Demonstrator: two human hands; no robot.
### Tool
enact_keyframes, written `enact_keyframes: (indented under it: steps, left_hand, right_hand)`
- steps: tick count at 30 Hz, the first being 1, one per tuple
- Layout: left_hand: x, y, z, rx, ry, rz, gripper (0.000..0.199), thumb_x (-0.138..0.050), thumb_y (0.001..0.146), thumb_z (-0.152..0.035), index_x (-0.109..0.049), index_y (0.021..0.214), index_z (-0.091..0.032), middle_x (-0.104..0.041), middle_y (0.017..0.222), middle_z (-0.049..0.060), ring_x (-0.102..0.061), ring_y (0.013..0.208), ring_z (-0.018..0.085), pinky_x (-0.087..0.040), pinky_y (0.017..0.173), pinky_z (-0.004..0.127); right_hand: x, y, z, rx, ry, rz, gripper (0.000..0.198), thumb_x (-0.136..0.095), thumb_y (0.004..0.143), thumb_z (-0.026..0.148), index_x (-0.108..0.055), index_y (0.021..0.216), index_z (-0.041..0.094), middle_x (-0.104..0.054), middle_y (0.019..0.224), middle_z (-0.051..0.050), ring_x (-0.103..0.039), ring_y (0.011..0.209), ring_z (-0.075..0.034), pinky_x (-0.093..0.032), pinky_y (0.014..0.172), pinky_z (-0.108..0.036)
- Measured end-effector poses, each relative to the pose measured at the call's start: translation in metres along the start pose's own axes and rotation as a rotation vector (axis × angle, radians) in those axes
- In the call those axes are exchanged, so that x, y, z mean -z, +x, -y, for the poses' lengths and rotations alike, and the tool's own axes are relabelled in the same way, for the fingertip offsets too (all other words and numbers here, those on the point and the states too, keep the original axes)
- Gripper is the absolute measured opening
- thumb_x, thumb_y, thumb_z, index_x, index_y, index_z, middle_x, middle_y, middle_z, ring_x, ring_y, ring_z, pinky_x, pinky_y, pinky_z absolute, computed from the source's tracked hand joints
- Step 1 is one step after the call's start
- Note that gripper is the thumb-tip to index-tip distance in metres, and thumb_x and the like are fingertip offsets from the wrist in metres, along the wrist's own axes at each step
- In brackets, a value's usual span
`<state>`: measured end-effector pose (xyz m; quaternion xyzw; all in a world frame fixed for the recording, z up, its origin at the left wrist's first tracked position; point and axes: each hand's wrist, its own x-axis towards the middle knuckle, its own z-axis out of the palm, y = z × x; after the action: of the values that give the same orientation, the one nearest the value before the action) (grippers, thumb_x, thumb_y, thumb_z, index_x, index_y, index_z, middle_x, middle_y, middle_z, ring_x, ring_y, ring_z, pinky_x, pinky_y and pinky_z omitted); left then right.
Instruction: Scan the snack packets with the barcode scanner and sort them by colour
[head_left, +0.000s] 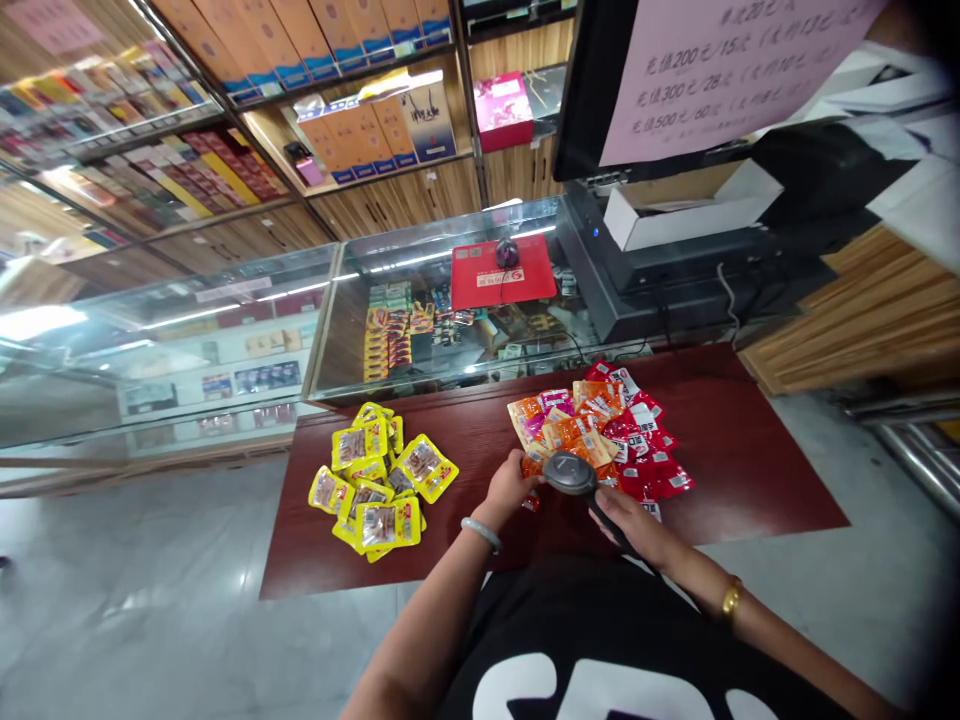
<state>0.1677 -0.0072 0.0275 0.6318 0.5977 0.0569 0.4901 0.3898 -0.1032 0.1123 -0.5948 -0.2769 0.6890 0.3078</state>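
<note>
My right hand (628,518) is wrapped round the handle of a dark grey barcode scanner (570,472), its head tipped over the near edge of a snack pile. Just left of the scanner head, my left hand (507,490) pinches a small red-orange snack packet (531,499), mostly hidden by the fingers and scanner. Beyond both hands lie orange snack packets (574,430) in a loose heap. Red snack packets (651,455) spread along its right side. To the left, apart from my hands, is a pile of yellow snack packets (379,490).
The packets lie on a dark red-brown tabletop (465,550). Behind it stands a glass display counter (442,370) bearing a red mouse pad (480,270) and a computer mouse (507,252). A monitor (592,100) and a white open box (690,210) stand at the right.
</note>
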Motion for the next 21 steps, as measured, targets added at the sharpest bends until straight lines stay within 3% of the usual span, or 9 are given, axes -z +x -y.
enact_keyframes:
  steps: [5,8,12,14,17,20,21]
  left_hand:
    - [-0.02,0.013,-0.009,0.002,-0.231,-0.014,0.032,-0.073,0.081,-0.024,-0.058,0.108,-0.017,-0.071,0.108,0.01,-0.068,0.099,0.022,-0.052,0.087,0.032]
    - [-0.036,0.026,-0.031,-0.007,-0.501,0.063,0.033,-0.071,0.083,-0.022,-0.06,0.114,-0.016,-0.072,0.111,0.011,-0.069,0.099,0.021,-0.053,0.089,0.033]
    - [-0.041,0.03,-0.058,0.106,-0.721,0.123,0.044,-0.071,0.085,-0.028,-0.058,0.125,-0.016,-0.073,0.109,0.01,-0.069,0.093,0.02,-0.054,0.083,0.033]
    - [-0.032,0.021,-0.06,0.175,-0.717,0.063,0.043,-0.07,0.085,-0.034,-0.06,0.123,-0.016,-0.073,0.101,0.009,-0.068,0.088,0.019,-0.053,0.078,0.03]
    - [-0.008,-0.006,-0.063,0.203,-0.68,-0.097,0.036,-0.069,0.084,-0.047,-0.064,0.1,-0.015,-0.068,0.082,0.004,-0.062,0.073,0.014,-0.048,0.067,0.025]
    - [0.027,-0.06,-0.087,0.056,-0.717,-0.309,0.045,-0.066,0.081,-0.062,-0.059,0.079,-0.018,-0.056,0.066,-0.001,-0.05,0.062,0.011,-0.045,0.062,0.024]
    - [0.04,-0.084,-0.098,-0.021,-0.754,-0.323,0.046,-0.064,0.082,-0.064,-0.059,0.078,-0.018,-0.054,0.065,-0.001,-0.048,0.061,0.011,-0.045,0.062,0.025]
  right_hand:
    - [0.014,-0.004,-0.008,0.108,-0.037,-0.01,0.057,-0.062,0.077,0.08,-0.061,0.075,0.023,-0.054,0.064,0.003,-0.054,0.062,-0.017,-0.047,0.058,-0.029]
    - [0.027,-0.006,-0.014,0.097,-0.035,-0.019,0.054,-0.061,0.081,0.077,-0.066,0.085,0.024,-0.061,0.072,0.001,-0.059,0.07,-0.02,-0.05,0.062,-0.031]
    - [0.04,-0.007,-0.016,0.049,0.016,0.002,0.056,-0.063,0.079,0.078,-0.069,0.093,0.024,-0.063,0.075,0.0,-0.058,0.067,-0.019,-0.048,0.058,-0.029]
    - [0.043,-0.003,-0.017,0.027,0.03,0.015,0.06,-0.063,0.076,0.081,-0.071,0.095,0.024,-0.065,0.076,-0.001,-0.061,0.068,-0.02,-0.051,0.059,-0.031]
    - [0.043,0.008,-0.021,0.031,0.029,0.069,0.062,-0.065,0.074,0.081,-0.074,0.102,0.027,-0.073,0.091,-0.006,-0.068,0.086,-0.029,-0.057,0.08,-0.044]
    - [0.039,0.017,-0.022,0.045,0.041,0.13,0.063,-0.066,0.073,0.081,-0.074,0.108,0.029,-0.074,0.109,-0.01,-0.067,0.107,-0.035,-0.051,0.099,-0.052]
    - [0.037,0.019,-0.02,0.026,0.052,0.146,0.064,-0.067,0.071,0.082,-0.074,0.108,0.029,-0.074,0.111,-0.01,-0.066,0.109,-0.036,-0.049,0.101,-0.053]
